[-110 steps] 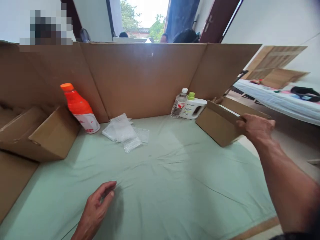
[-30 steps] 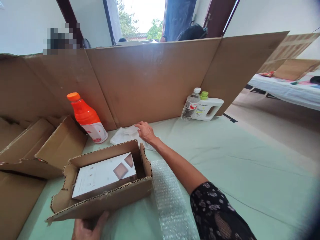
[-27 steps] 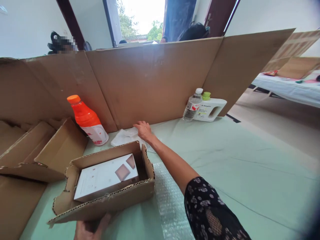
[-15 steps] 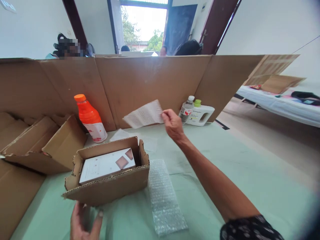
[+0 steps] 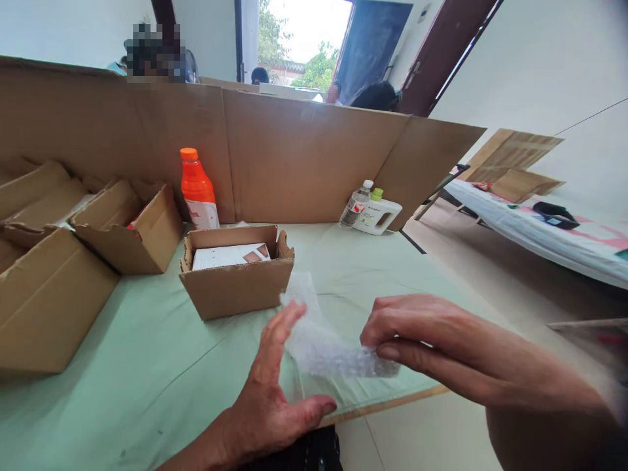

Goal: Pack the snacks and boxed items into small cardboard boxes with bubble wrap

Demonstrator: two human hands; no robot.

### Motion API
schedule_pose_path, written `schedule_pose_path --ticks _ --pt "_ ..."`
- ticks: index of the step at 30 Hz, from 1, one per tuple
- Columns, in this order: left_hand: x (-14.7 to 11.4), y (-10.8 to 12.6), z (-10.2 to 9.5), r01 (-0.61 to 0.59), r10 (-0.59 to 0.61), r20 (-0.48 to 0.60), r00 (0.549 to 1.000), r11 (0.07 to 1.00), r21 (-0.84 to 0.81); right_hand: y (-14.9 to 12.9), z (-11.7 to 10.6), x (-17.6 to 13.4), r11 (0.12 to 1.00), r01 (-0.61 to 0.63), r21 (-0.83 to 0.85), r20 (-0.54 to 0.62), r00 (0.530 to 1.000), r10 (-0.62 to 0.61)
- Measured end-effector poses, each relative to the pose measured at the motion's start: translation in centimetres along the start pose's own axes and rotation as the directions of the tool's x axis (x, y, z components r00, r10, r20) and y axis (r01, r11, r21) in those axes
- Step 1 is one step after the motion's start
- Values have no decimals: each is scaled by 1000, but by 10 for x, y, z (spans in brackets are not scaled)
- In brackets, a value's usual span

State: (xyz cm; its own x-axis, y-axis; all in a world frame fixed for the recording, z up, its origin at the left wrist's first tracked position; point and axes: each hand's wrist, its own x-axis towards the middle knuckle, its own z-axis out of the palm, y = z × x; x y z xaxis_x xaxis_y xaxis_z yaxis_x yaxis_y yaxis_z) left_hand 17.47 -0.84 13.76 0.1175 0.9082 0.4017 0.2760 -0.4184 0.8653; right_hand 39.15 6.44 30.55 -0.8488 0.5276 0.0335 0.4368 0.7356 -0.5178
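Note:
My right hand [image 5: 426, 340] is at the near right, over the table's front edge. Its thumb and fingers pinch a small clear sheet of bubble wrap [image 5: 343, 358], blurred by motion. Facing it from the left is my left hand [image 5: 275, 379], fingers spread and thumb out, with nothing in its grasp. A longer strip of bubble wrap [image 5: 303, 292] lies on the green cloth behind the sheet, partly covered by it. Beyond my hands stands an open cardboard box [image 5: 238, 291], and inside it sits a white printed box [image 5: 226, 256].
An orange bottle [image 5: 199, 190] stands behind the box. At the back right are a clear water bottle [image 5: 356, 206] and a white jug [image 5: 380, 217]. Several open cartons [image 5: 49, 301] fill the left. A cardboard screen [image 5: 314, 157] closes off the back; people are partly visible beyond.
My right hand has come from the back of the table to the near edge with the sheet. My left hand has moved from beside the cardboard box toward the bubble wrap. The view has shifted.

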Motion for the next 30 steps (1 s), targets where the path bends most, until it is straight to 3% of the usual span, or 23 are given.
schedule_pose_path --ticks 2,5,9,12,14,16,19,21,26,30 --pt "-17 -6 -1 164 -146 144 979 979 -123 5 14 4 997 0 71 -2 1000 0" --pt "-44 -25 -9 389 -352 210 912 906 -169 35 45 25 989 -51 142 -36 998 57" --pt "-65 -65 -22 601 -585 138 799 773 -203 85 102 70 962 -147 231 -122 976 179" --pt "-69 -93 -36 675 -680 -30 733 732 -95 114 135 94 918 -251 306 -239 913 329" --pt "-68 -105 -50 644 -620 -203 758 761 83 128 147 99 891 -313 328 -291 864 411" --pt "-61 -111 -65 569 -486 -350 801 800 192 139 153 100 877 -353 325 -335 824 456" --pt "-39 -115 -84 474 -348 -503 791 868 146 150 161 105 867 -380 324 -367 794 485" --pt "-16 -119 -90 436 -330 -542 773 896 77 156 166 116 865 -377 331 -358 798 485" --pt "43 -143 -92 337 -295 -558 776 941 -28 176 175 148 856 -376 354 -373 783 498" --pt "46 -155 -101 327 -291 -644 707 943 -67 199 166 131 865 -381 326 -382 784 489"
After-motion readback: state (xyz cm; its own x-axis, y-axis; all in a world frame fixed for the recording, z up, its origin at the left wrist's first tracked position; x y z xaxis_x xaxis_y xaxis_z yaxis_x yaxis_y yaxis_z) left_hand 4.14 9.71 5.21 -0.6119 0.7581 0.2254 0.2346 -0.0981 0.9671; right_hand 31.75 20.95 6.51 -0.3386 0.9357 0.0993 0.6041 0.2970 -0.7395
